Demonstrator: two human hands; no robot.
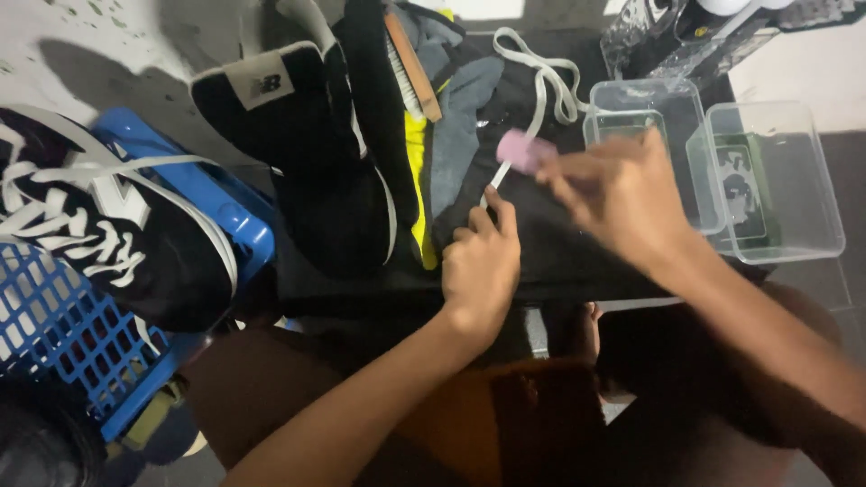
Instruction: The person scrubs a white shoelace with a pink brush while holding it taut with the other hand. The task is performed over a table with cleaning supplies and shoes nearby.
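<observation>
Scrubbing white lace, frame centre.
L hand pinning lace flat w/ closed fingers; R hand gripping pink brush. Best w/ short strokes, lace taut.

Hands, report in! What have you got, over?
Left hand pinning white lace on black cloth. Right hand holding pink brush. Shoe alongside, clear.

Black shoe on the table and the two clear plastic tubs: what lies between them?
In the head view, between the black shoe and the clear tubs lie a wooden brush, grey and yellow cloths, a white lace and both hands.
</observation>
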